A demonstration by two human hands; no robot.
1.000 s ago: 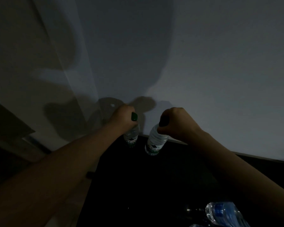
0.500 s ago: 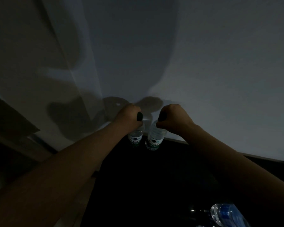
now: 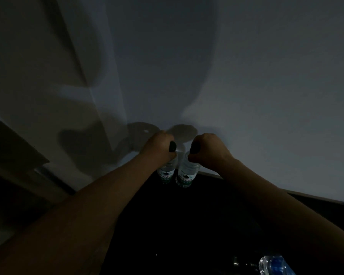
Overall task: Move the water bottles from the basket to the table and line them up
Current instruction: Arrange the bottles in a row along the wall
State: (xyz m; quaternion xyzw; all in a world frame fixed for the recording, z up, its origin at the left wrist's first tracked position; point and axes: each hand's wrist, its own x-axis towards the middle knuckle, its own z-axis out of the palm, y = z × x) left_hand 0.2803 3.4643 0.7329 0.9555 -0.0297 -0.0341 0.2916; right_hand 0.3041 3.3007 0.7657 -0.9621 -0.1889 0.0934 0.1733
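Observation:
Two clear water bottles with green-and-white labels stand upright side by side at the far edge of the dark table [image 3: 187, 219], against the wall. My left hand [image 3: 160, 147] grips the top of the left bottle [image 3: 167, 173]. My right hand [image 3: 209, 149] grips the top of the right bottle [image 3: 186, 176]. Both caps are hidden under my fingers. The bottles stand almost touching each other. A third bottle with a blue label [image 3: 274, 264] lies at the bottom right, cut off by the frame edge; the basket cannot be made out in the dark.
The room is very dim. A pale wall [image 3: 246, 96] rises straight behind the bottles and carries the shadows of my hands. A wall corner and a darker door or cabinet edge [image 3: 18, 155] lie to the left of the table.
Both hands have moved the two bottles closer together. The right bottle, tilted a second ago, now stands upright beside the left one.

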